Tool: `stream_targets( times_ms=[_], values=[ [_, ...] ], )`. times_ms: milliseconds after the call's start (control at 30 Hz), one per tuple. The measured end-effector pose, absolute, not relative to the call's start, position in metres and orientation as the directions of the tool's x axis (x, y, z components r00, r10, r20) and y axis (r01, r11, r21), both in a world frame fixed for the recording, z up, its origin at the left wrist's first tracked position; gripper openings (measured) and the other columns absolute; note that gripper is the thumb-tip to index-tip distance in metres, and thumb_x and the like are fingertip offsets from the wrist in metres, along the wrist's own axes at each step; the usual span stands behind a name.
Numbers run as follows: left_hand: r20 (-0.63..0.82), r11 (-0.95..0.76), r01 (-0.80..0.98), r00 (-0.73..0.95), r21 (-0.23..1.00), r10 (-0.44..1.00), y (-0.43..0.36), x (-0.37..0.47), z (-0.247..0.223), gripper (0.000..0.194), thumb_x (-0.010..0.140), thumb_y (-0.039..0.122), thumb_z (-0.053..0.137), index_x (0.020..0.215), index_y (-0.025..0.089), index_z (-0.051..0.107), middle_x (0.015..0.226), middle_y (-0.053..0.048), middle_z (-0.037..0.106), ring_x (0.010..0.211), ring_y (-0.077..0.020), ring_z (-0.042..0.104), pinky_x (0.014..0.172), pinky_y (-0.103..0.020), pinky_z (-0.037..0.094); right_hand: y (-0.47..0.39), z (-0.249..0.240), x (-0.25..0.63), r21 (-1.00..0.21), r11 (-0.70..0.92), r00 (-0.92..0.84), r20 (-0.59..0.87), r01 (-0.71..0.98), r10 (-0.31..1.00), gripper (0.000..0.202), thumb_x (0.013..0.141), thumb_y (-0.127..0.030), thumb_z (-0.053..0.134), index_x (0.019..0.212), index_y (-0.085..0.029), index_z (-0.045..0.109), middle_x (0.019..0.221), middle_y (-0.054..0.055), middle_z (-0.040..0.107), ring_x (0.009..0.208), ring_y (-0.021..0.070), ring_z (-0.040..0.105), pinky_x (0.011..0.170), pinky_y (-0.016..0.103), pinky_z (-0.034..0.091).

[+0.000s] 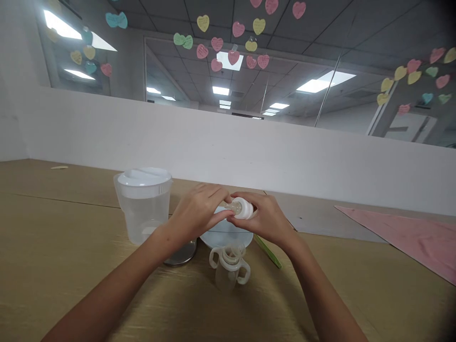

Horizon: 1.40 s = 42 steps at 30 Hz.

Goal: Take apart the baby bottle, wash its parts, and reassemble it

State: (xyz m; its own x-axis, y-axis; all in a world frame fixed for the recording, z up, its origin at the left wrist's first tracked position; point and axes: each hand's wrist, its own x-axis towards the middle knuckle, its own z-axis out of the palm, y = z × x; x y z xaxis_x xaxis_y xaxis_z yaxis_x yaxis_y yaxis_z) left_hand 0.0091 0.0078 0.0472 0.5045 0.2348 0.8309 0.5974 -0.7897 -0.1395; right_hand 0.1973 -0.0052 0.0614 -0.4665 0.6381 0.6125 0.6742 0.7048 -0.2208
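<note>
Nipple [233,207] is pinched near its tip btwn thumb and fingers of L hand [204,206], which is nearly closed; its other fingers are curled, partly out of sight. White ring [245,209], set around the nipple's base, is gripped in R hand [265,213], opened only to ring width, thumb low and fingers over top. Both pcs are held up sideways, nipple pointing L, w/ pale blue bowl [224,233] behind & below; whether the bowl is touched can't be told.

Two-handled bottle [225,278] is stood upright on table [89,289], just nearer than the bowl; detail at its mouth is too small to be read. To L, a clear pitcher [142,216] w/ white lid [144,176] is set, and a round metal dish [183,254] is partly hidden by the hand. Green strip [269,251] is laid just R of the bowl; pink cloth [402,242] is spread far R. Heart notes [238,29] are stuck up on glass above white wall [213,147].
</note>
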Motion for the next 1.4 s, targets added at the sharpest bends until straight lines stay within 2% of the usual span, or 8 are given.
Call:
stream_targets(
  times_ms=[100, 467, 600, 700, 833, 1067, 1200, 1400],
  values=[
    [0.847, -0.773, 0.601, 0.504, -0.203, 0.170, 0.0088, 0.0093, 0.0465, 0.017, 0.081, 0.034, 0.056, 0.080, 0.017, 0.052, 0.076, -0.001, 0.064, 0.071, -0.0151, 0.059, 0.065, -0.027, 0.043, -0.0074, 0.0616, 0.1968, -0.219, 0.689, -0.452, 0.614, 0.691, 0.647, 0.021, 0.071, -0.031, 0.063, 0.090, -0.022, 0.064, 0.074, -0.002, 0.067, 0.065, 0.0136, 0.058, 0.059, 0.023, 0.041],
    [0.852, -0.696, 0.651, 0.513, -0.303, 0.108, 0.0058, 0.0114, 0.0456, 0.018, 0.082, 0.031, 0.055, 0.072, 0.017, 0.050, 0.063, 0.002, 0.057, 0.057, -0.0113, 0.051, 0.051, -0.024, 0.034, -0.0050, 0.0607, 0.1981, -0.259, 0.653, -0.405, 0.608, 0.712, 0.683, 0.036, 0.066, -0.033, 0.066, 0.100, -0.021, 0.064, 0.082, 0.001, 0.069, 0.068, 0.0158, 0.060, 0.060, 0.025, 0.043],
    [0.836, -0.692, 0.662, 0.527, -0.290, 0.154, 0.0077, 0.0114, 0.0433, 0.016, 0.083, 0.031, 0.053, 0.076, 0.017, 0.051, 0.068, 0.001, 0.059, 0.059, -0.0116, 0.054, 0.051, -0.024, 0.034, -0.0045, 0.0617, 0.1977, -0.252, 0.666, -0.447, 0.573, 0.702, 0.687, 0.035, 0.070, -0.031, 0.063, 0.103, -0.023, 0.061, 0.089, 0.002, 0.068, 0.074, 0.0168, 0.060, 0.065, 0.026, 0.043],
    [0.816, -0.712, 0.659, 0.535, -0.243, 0.218, 0.0090, 0.0117, 0.0420, 0.013, 0.084, 0.030, 0.051, 0.085, 0.017, 0.052, 0.079, 0.000, 0.063, 0.068, -0.0127, 0.058, 0.055, -0.023, 0.039, -0.0045, 0.0620, 0.1976, -0.280, 0.662, -0.444, 0.556, 0.695, 0.702, 0.041, 0.071, -0.031, 0.062, 0.110, -0.025, 0.052, 0.090, 0.000, 0.066, 0.072, 0.0158, 0.058, 0.061, 0.025, 0.041],
    [0.803, -0.739, 0.643, 0.541, -0.203, 0.250, 0.0078, 0.0137, 0.0417, 0.020, 0.085, 0.026, 0.048, 0.103, 0.019, 0.051, 0.095, -0.002, 0.064, 0.080, -0.0145, 0.060, 0.063, -0.024, 0.042, -0.0055, 0.0626, 0.1968, -0.298, 0.658, -0.432, 0.559, 0.692, 0.708, 0.035, 0.071, -0.031, 0.061, 0.103, -0.025, 0.047, 0.086, -0.001, 0.064, 0.066, 0.0135, 0.055, 0.055, 0.023, 0.038],
    [0.784, -0.779, 0.611, 0.549, -0.141, 0.290, 0.0074, 0.0133, 0.0414, 0.016, 0.082, 0.023, 0.051, 0.097, 0.019, 0.054, 0.092, -0.001, 0.066, 0.078, -0.0146, 0.061, 0.062, -0.024, 0.043, -0.0052, 0.0617, 0.1964, -0.286, 0.687, -0.465, 0.561, 0.668, 0.685, 0.036, 0.071, -0.029, 0.061, 0.103, -0.024, 0.047, 0.083, -0.001, 0.063, 0.064, 0.0128, 0.054, 0.054, 0.022, 0.038],
    [0.819, -0.823, 0.551, 0.532, -0.139, 0.217, 0.0097, 0.0113, 0.0412, 0.011, 0.081, 0.021, 0.054, 0.091, 0.018, 0.057, 0.086, -0.001, 0.067, 0.076, -0.0136, 0.061, 0.062, -0.022, 0.044, -0.0022, 0.0610, 0.1997, -0.366, 0.726, -0.491, 0.553, 0.582, 0.673, 0.030, 0.069, -0.027, 0.064, 0.098, -0.023, 0.058, 0.085, -0.001, 0.064, 0.067, 0.0124, 0.055, 0.057, 0.023, 0.042],
    [0.861, -0.888, 0.405, 0.509, -0.219, 0.020, 0.0059, 0.0127, 0.0427, 0.007, 0.082, 0.014, 0.053, 0.085, 0.018, 0.059, 0.081, 0.000, 0.068, 0.073, -0.0100, 0.062, 0.064, -0.019, 0.047, -0.0045, 0.0644, 0.2050, -0.594, 0.670, -0.485, 0.469, 0.444, 0.738, 0.049, 0.057, -0.033, 0.075, 0.103, -0.021, 0.063, 0.096, 0.003, 0.066, 0.077, 0.0174, 0.059, 0.063, 0.028, 0.049]
  ],
)
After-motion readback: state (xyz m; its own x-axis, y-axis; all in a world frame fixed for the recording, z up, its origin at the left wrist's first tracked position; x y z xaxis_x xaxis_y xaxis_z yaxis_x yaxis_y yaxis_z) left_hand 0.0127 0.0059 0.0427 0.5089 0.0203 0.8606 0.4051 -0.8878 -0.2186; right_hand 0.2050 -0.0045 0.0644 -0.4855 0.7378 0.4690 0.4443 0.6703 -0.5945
